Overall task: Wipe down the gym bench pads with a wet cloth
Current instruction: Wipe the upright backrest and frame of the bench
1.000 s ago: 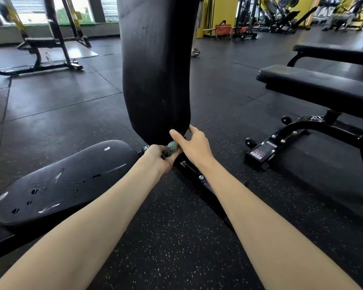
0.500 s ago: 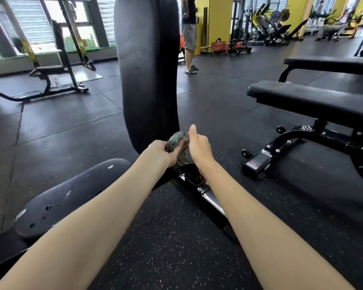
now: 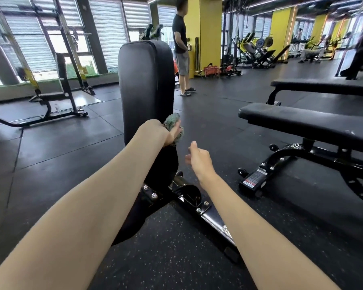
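My left hand (image 3: 158,132) grips the fuzzy green cloth (image 3: 173,122) against the upright black vinyl pad (image 3: 145,80) for wiping; my right hand (image 3: 199,160) hovers loosely spread.

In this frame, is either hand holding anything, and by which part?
The left hand grips a green cloth bunched in its fist, the wad sticking out past the thumb. The right hand holds nothing.

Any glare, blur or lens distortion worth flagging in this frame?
Head view: daylight blows out the windows, leaving a sheen on the upright back pad; wide-angle bends the edges and stretches the forearms; far machines are soft; the green cloth is fairly sharp.
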The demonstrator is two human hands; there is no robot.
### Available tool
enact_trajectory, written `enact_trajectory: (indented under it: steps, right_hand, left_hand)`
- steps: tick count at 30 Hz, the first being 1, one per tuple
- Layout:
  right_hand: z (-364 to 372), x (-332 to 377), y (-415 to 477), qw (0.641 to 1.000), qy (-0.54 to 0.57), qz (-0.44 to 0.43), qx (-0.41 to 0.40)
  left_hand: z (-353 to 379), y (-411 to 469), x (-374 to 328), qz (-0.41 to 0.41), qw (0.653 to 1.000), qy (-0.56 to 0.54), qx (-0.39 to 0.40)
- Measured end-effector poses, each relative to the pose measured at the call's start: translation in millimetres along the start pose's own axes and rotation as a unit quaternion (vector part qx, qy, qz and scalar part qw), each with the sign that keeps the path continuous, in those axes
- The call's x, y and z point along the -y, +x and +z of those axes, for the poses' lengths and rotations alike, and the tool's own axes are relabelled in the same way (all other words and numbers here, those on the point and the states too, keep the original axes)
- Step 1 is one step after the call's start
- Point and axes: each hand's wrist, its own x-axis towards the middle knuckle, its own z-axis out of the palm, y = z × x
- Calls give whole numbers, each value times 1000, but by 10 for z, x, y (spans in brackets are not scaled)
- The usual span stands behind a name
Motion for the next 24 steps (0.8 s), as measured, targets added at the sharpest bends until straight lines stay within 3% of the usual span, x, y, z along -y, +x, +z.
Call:
enact_trajectory:
  steps: [12,17,19,21,22,23,24]
  right_hand:
    - [16,799,-45,995,-46,-74,49]
    - [-39,1059,-31,993,-47,-96,51]
    - [-70,1147,-29,992,-46,-106,41]
    - [-96,1224,-50,992,-46,-113,41]
    - [-110,1264,-69,991,-47,-115,44]
    - [-127,1307,-80,991,-47,-118,47]
    - [-143,1354,-88,990,-47,-121,48]
  left_hand:
    - [446,-550,-323,13,992,72,98]
    - [535,-822,-423,-1,976,138,169]
    - [579,-966,-461,34,957,195,211]
    - [667,-1100,-497,154,917,277,243]
    - [724,-1155,-535,263,872,335,241]
    - [767,-1192,-587,398,802,395,208]
    - [806,-1202,-659,536,695,454,153]
